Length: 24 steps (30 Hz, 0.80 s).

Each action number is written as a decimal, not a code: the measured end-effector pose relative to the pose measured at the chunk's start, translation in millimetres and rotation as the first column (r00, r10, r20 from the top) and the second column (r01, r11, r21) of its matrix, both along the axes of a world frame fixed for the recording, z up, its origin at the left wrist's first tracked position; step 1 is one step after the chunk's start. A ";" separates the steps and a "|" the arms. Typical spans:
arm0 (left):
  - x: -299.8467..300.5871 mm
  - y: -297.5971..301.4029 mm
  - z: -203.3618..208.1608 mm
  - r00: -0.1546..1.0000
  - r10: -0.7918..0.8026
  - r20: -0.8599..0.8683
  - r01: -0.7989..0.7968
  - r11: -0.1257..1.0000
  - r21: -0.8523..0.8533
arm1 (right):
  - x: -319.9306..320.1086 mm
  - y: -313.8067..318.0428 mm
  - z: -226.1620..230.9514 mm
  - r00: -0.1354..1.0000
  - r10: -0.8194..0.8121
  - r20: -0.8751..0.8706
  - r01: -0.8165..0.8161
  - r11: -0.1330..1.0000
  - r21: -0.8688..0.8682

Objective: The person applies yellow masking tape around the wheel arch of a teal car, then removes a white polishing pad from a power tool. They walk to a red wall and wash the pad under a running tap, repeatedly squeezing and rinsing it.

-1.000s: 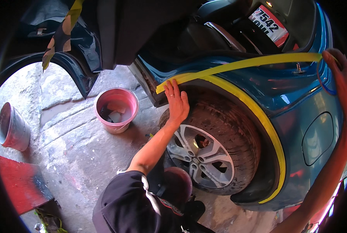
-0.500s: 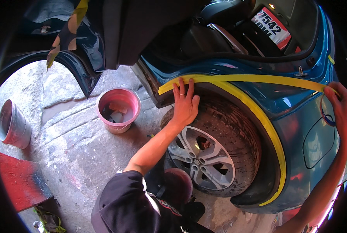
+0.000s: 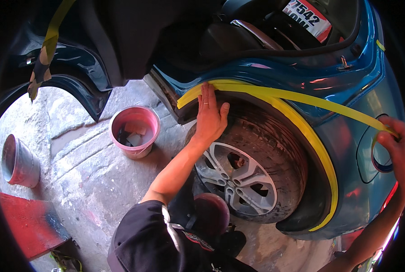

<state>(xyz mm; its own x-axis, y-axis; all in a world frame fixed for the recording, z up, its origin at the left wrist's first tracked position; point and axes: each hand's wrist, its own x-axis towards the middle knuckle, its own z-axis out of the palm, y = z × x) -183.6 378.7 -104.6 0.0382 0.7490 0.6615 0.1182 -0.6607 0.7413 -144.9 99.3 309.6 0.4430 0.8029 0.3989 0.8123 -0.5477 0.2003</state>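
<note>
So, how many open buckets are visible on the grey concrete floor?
2: a round pink bucket left of the bare left hand, and a round greyish bucket farther left. More may be hidden.

The body panel (image 3: 284, 75) had a glossy, painted-metal finish; the tape (image 3: 320, 103) appeared smooth. The wheel (image 3: 229, 182) looked metallic, the tyre (image 3: 275, 140) matt, treaded rubber, and the floor (image 3: 84, 154) rough concrete.

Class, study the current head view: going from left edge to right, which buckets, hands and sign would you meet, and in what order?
Grey bucket → pink bucket → left hand → red-and-white sign → right hand.
</note>
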 end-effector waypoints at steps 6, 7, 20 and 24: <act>5.2 0.9 -2.3 0.994 0.093 -0.057 -0.089 0.993 0.075 | -8.1 -8.5 14.8 0.884 0.280 -0.375 -0.239 0.959 0.151; 4.7 1.1 -2.2 0.995 0.083 -0.053 -0.080 0.994 0.069 | 2.8 -12.1 10.4 0.876 0.278 -0.394 -0.232 0.959 0.161; 0.1 -7.3 12.6 0.996 0.057 -0.065 -0.053 0.997 0.057 | 87.2 -42.3 -43.4 0.914 0.272 -0.301 -0.229 0.958 0.172; 1.9 -9.5 14.0 0.984 0.100 -0.148 -0.082 0.989 0.123 | 86.3 -39.8 -47.1 0.902 0.265 -0.340 -0.213 0.960 0.182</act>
<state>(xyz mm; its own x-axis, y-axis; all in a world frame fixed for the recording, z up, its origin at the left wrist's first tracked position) -181.7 369.2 -90.6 0.0810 0.6724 0.7357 0.2875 -0.7225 0.6287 -58.6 59.6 262.5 0.3778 0.8516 0.3633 0.9249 -0.3289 -0.1909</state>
